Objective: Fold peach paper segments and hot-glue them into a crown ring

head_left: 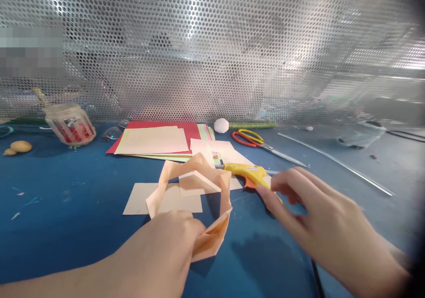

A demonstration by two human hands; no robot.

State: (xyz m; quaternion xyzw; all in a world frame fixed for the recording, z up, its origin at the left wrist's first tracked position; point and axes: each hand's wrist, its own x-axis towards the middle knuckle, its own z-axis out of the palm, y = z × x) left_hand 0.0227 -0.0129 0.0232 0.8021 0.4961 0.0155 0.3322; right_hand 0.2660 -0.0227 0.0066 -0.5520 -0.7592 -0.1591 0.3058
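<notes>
My left hand [171, 240] is closed on the near side of a folded peach paper ring [212, 240], which stands as a many-sided loop above the table. A white paper flap [197, 183] shows inside the loop. The fingertips of that hand are hidden. To the right lies a yellow hot glue gun [247, 170] with an orange trigger, its nozzle toward the ring. My right hand [323, 218] is at the gun's handle, fingers curled and apart from the thumb; the thumb tip is beside or touching the handle. A cream paper piece [137, 200] lies beneath the ring.
Behind the ring is a stack of coloured paper [152, 141]. Red-and-yellow scissors [265, 145] and a clear glue stick [348, 167] lie to the right. A white ball on a green stem [221, 125] and a glass jar [71, 125] stand before the perforated metal screen [199, 59].
</notes>
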